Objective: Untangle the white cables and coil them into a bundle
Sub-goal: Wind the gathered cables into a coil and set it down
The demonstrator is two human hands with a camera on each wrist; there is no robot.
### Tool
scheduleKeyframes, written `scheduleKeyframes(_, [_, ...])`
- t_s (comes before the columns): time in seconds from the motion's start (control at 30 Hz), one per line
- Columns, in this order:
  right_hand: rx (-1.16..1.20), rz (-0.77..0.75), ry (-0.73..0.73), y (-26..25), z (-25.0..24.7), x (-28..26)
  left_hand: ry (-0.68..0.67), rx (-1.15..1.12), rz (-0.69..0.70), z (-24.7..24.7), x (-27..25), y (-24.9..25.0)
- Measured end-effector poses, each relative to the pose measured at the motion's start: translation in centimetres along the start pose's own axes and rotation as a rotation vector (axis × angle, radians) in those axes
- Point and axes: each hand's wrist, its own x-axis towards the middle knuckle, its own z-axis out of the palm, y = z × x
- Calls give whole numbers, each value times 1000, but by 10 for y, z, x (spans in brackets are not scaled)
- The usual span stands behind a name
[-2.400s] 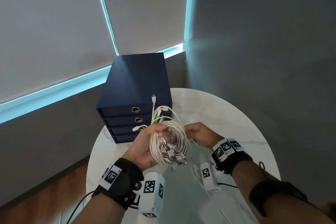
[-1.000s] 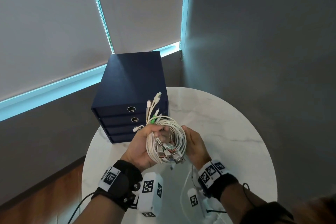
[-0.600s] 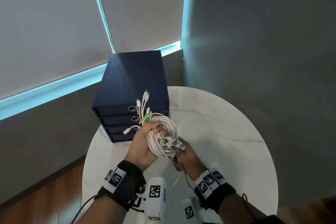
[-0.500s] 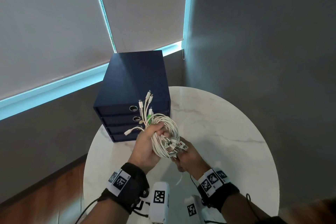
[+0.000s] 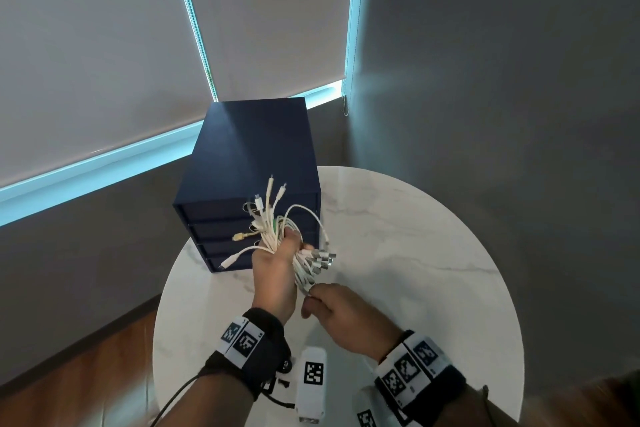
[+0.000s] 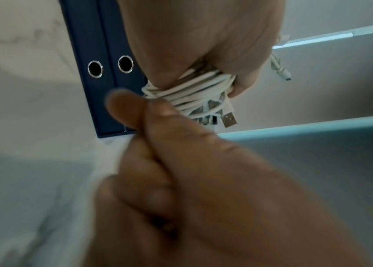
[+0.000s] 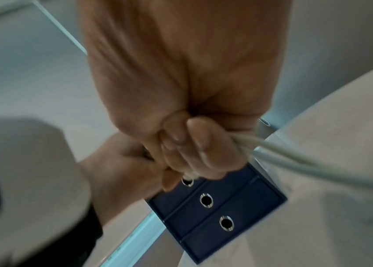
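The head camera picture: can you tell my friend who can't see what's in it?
A person's left hand grips a coiled bundle of white cables above a round white marble table, while the right hand pinches the bundle's lower end. Loose plug ends fan up in front of a dark blue drawer box at the table's back.

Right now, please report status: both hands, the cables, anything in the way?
Left hand grips white cable bundle mid-air. Right hand pinches its lower end. Blue drawer box stands just behind, on the table.
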Motion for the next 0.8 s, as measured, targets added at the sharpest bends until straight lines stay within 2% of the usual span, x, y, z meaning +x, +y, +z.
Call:
scheduleKeyframes(0.1, [-136,-19,-99,-17,-20,-3,-33,71,32,-3,-1,-7])
scheduleKeyframes(0.2, [-143,4,-187,-24,-36,-1,-57,153,65,0,-7,-10])
scheduleKeyframes(0.4, [-24,5,-181,-30,-66,3,-175,262,74,-6,-12,-13])
scheduleKeyframes(0.6, [-42,-56,-164,-26,-91,20,-395,318,-23,-7,-14,-14])
scheduleKeyframes(0.8, [27,-67,-99,-13,-117,37,-585,183,-235,-12,-13,-17])
